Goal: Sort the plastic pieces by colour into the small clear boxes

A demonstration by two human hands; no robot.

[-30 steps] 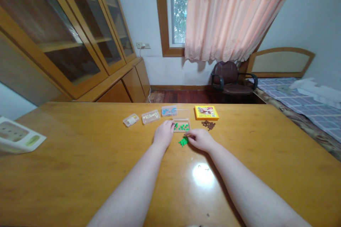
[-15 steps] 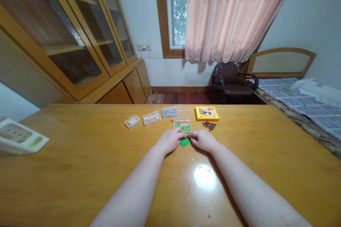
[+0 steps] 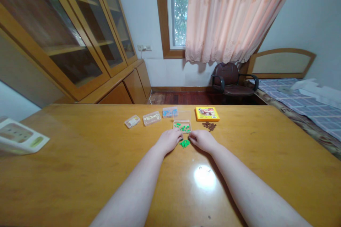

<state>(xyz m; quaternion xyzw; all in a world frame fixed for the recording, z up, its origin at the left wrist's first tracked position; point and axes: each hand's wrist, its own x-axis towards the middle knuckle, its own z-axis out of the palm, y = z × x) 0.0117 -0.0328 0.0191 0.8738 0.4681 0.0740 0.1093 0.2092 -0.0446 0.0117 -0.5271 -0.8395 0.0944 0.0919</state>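
My left hand has its fingers curled together at the left of a small pile of green plastic pieces. Across from it, my right hand is closed too, thumb and fingertips drawn together at the pile's right. Whatever either hand pinches is too small or hidden to make out. Just beyond my fingers stands a clear plastic box with its lid raised and more green pieces inside. A narrow gap separates the two hands.
Closed-looking clear boxes with blue pieces, cream pieces and yellow-white contents lie back left. A yellow box and brown pieces are back right. A white plastic object stands at the table's left.
My fingertips have moved slightly apart, so more of the table and the green pile shows between them. The boxes and other pieces have not moved.
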